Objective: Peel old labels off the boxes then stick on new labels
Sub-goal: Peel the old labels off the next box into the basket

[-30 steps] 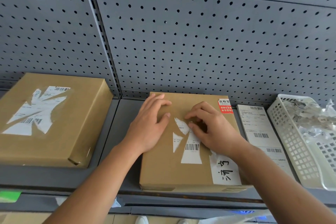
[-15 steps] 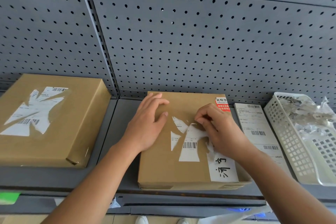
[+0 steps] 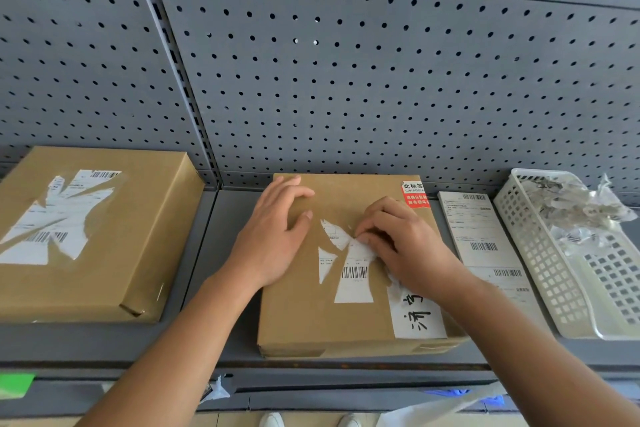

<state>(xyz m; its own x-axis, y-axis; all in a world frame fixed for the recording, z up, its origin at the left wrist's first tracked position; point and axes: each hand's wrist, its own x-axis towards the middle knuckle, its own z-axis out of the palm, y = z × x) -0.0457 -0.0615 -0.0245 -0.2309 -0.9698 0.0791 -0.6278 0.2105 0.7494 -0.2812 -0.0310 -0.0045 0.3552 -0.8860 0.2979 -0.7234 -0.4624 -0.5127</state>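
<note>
Grey metal shelf point(image 3: 225, 288), grey perforated pegboard wall point(image 3: 346, 80); flat brown cardboard box point(image 3: 304, 315) sits centre, your left hand point(image 3: 273, 246) flat on its lid at 10 o'clock, fingers relaxed and apart, your right hand point(image 3: 408, 253) pinching the torn white barcode label point(image 3: 353, 281) mid-lid. Second brown box point(image 3: 145, 236) at 9 o'clock and white lattice plastic basket point(image 3: 554, 270) at 3 o'clock are cut off; your right hand hides the label's right side.

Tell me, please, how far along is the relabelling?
Done: parts of the old label on the middle box are torn off. In hand: the left hand presses that box; the right hand pinches a scrap. Left: the other scraps, the torn label on the left box, and new labels from the sheet.
</note>
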